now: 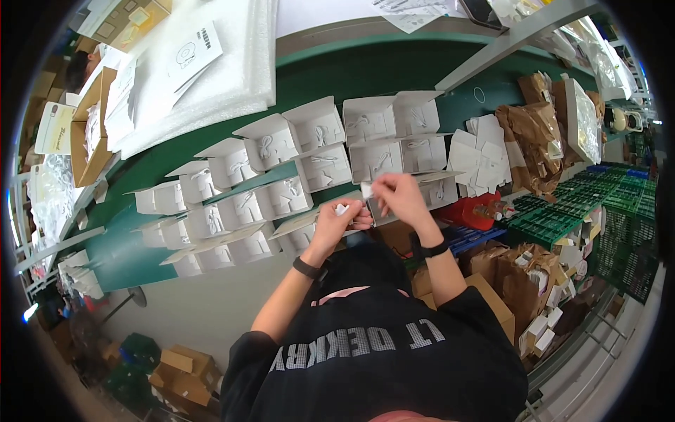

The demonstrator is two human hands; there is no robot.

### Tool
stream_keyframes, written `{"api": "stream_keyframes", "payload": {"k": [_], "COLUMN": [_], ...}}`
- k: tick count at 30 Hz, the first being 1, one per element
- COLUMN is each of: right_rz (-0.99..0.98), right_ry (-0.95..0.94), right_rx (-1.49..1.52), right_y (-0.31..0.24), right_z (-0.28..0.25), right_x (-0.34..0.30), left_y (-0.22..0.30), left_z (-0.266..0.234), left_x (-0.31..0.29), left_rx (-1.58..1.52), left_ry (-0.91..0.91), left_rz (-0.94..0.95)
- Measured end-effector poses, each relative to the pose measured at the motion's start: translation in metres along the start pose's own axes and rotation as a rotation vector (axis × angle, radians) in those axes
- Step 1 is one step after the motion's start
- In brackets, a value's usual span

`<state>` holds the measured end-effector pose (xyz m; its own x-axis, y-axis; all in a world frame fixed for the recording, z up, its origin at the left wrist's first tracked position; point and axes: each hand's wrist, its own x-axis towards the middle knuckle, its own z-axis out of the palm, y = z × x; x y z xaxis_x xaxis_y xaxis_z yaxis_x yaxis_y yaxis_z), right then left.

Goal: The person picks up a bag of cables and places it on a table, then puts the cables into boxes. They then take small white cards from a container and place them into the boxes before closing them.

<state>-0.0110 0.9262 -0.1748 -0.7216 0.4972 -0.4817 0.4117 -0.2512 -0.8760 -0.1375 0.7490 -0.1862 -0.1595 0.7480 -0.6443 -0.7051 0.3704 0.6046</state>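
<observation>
My left hand (340, 221) is closed around a small white piece (342, 209), part of which shows between the fingers; its kind is too small to tell. Close by on the right, my right hand (399, 199) has its fingers pinched at a white bit (367, 190) that I cannot make out clearly. Both hands are over the near edge of several rows of open white boxes. Coiled white cables lie inside many of them, such as the cable (266, 146) in one box (285, 144) of the far row. A black band circles each wrist.
Flattened white cards (481, 156) and brown paper (527, 141) lie right of the boxes on the green table (116, 257). White foam sheets (239, 63) with leaflets are at the far left. Green crates (541, 218), a red container (470, 211) and cartons stand at the right.
</observation>
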Motion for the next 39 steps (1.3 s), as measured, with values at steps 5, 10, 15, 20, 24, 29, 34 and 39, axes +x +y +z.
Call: {"api": "stream_keyframes", "payload": {"k": [5,10,15,20,24,29,34,39], "right_rz": [-0.512,-0.08,0.143,0.127,-0.076,-0.098,0.039,-0.041], "right_ry": [0.467,0.111,0.049,0.211,0.473,0.301,0.132,0.193], "right_rx": [-0.814,-0.255,0.077,0.088,-0.189,-0.065,0.155,0.057], "right_y": [0.025,0.014,0.068,0.1,0.115,0.091,0.052,0.013], "right_z": [-0.031,-0.009,0.008,-0.008,-0.02,-0.008,-0.026,-0.053], "right_x": [0.015,-0.075,-0.099,-0.09,-0.089,-0.105,-0.101,-0.064], "left_y": [-0.015,-0.027,-0.041,-0.058,-0.066,-0.063,-0.043,-0.006], "left_z": [0.006,0.007,0.021,0.024,0.027,0.033,0.053,0.073], "left_x": [-0.004,-0.006,0.0,0.009,0.006,0.012,0.014,0.013], "left_rx": [-0.138,0.163,0.328,0.082,0.074,0.301,0.17,0.017], "left_ry": [-0.027,-0.086,-0.187,-0.196,-0.171,-0.203,-0.172,-0.171], "left_rz": [0.017,-0.125,-0.247,-0.26,-0.281,-0.263,-0.156,0.029]}}
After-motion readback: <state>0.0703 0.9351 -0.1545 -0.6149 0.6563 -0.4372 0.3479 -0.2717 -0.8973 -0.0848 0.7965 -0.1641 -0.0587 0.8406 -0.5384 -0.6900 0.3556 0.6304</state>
